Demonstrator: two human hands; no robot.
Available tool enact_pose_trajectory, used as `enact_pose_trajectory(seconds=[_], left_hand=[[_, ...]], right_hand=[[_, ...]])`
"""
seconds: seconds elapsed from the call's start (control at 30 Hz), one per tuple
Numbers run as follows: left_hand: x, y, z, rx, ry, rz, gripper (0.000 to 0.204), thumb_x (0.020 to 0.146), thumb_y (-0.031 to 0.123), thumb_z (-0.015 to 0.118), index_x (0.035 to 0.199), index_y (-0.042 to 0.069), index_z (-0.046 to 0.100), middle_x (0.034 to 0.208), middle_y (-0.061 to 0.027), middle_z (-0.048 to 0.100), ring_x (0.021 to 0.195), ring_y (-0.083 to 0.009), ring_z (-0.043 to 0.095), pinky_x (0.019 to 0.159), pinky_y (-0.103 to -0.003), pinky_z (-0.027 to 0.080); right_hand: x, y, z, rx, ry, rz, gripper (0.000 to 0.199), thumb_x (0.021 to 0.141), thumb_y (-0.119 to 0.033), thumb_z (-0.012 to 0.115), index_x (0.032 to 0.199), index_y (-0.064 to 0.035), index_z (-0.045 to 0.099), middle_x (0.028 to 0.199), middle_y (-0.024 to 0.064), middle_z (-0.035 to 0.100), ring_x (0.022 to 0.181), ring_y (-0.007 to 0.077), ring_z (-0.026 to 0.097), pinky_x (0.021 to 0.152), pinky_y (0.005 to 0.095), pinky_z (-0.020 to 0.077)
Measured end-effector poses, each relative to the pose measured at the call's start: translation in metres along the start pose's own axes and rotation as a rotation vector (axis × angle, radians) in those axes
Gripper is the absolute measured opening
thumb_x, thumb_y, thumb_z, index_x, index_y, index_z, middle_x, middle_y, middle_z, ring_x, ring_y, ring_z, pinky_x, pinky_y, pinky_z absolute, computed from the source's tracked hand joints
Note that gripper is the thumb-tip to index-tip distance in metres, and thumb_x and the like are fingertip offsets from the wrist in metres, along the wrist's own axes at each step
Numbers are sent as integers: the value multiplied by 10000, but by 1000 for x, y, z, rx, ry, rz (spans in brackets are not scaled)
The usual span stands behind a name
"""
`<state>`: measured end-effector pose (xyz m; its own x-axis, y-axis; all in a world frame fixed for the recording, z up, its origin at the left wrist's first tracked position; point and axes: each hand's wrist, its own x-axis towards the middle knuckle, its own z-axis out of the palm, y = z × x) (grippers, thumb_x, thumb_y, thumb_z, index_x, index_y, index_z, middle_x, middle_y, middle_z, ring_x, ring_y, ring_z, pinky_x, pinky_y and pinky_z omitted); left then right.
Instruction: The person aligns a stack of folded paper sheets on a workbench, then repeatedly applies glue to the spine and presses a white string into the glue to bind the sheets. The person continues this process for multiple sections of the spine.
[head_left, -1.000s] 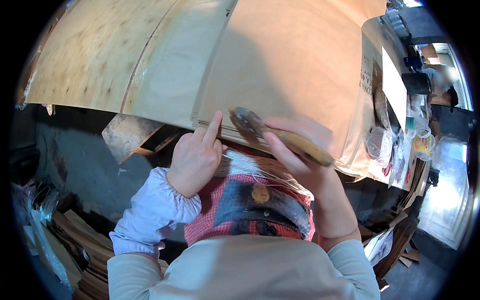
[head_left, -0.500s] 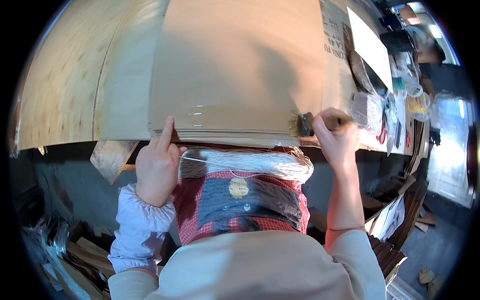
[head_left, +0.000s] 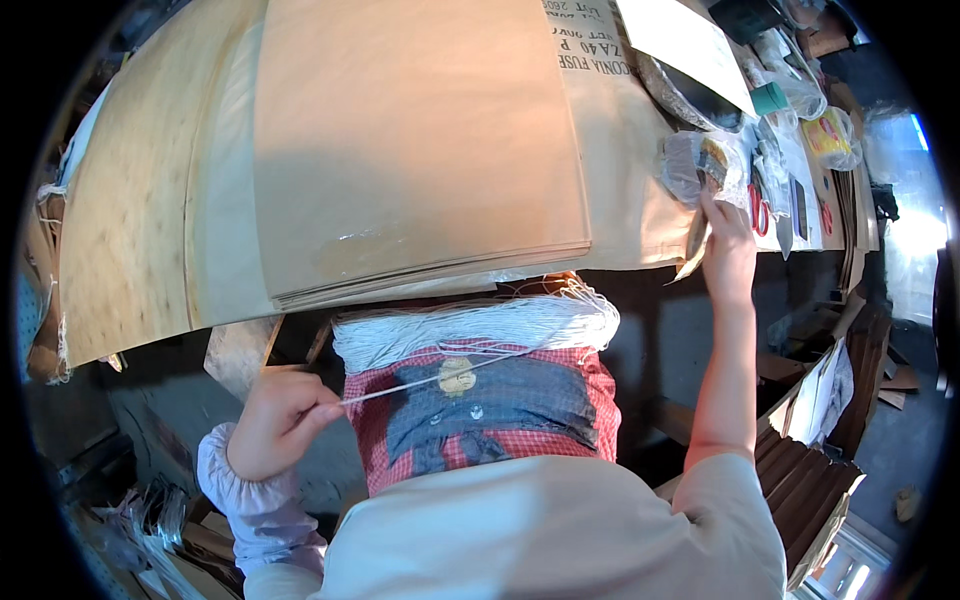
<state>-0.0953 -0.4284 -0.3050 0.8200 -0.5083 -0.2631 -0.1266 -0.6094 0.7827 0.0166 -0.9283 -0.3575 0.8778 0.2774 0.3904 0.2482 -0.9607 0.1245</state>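
A stack of brown paper sheets (head_left: pixel 420 130) lies on the table, with a wet, glossy patch by its near edge. At my waist hangs a thick bundle of white strings (head_left: pixel 470 330). My left hand (head_left: pixel 285 420) is closed in a pinch on the end of one string (head_left: pixel 400 387), drawn taut to the left from the bundle. At the table's right side, my right hand (head_left: pixel 728 235) has its fingers on a brush (head_left: pixel 711 172). The bristles point away from me, over a clear plastic-wrapped container (head_left: pixel 683 165), and the handle points back towards the table edge.
Right of the container lie red-handled scissors (head_left: pixel 758 212), a knife blade (head_left: pixel 784 228) and a yellow package (head_left: pixel 830 138). A dark bowl (head_left: pixel 685 90) sits partly under a white sheet (head_left: pixel 690 45). Folded cardboard (head_left: pixel 810 490) stands low on the right.
My right hand has carried the brush from the stack's near edge to the container. My left hand has left the stack's left corner and pulled a string down and left. The view has shifted.
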Motion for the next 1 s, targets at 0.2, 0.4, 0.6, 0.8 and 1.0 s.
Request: enact_pose_trajectory(seconds=[0.2, 0.4, 0.6, 0.8, 1.0], left_hand=[[-6, 54, -3, -118, 433, 242, 139, 838, 105, 601, 752, -1, 626, 644, -84, 559, 586, -191, 506, 538, -291, 377], [-20, 22, -32, 296, 561, -6, 83, 814, -21, 612, 885, -35, 654, 685, -56, 557, 608, -162, 489, 559, -270, 375], [39, -81, -39, -70, 542, -69, 84, 823, -9, 643, 888, -33, 691, 722, -27, 591, 680, -80, 532, 592, -234, 407], [53, -115, -15, -483, 630, -387, 61, 810, 42, 677, 827, -10, 649, 749, -24, 638, 711, -94, 602, 647, -238, 473], [63, -87, -5, 533, 823, -104, 129, 716, 9, 668, 818, 49, 601, 839, -68, 580, 787, -219, 590, 655, -321, 457]], right_hand=[[-48, -174, -24, 1207, -495, -496, 270, 866, -106, 569, 1123, -58, 638, 950, 114, 650, 895, 267, 610, 798, 380, 467], [-24, -97, -66, 1349, -417, 108, 212, 807, 77, 607, 955, -36, 706, 774, 52, 605, 714, 138, 562, 648, 255, 445], [34, -89, -1, 1249, -404, 317, 114, 804, -62, 681, 876, 27, 687, 713, 14, 639, 646, 78, 568, 599, 231, 450], [24, -110, 57, 1050, -353, 404, 130, 730, -80, 714, 801, -1, 640, 729, 94, 617, 676, 123, 577, 645, 257, 477], [27, -107, 49, 1054, -368, 397, 156, 707, -30, 706, 766, -24, 562, 733, 53, 528, 679, 95, 525, 608, 235, 438]])
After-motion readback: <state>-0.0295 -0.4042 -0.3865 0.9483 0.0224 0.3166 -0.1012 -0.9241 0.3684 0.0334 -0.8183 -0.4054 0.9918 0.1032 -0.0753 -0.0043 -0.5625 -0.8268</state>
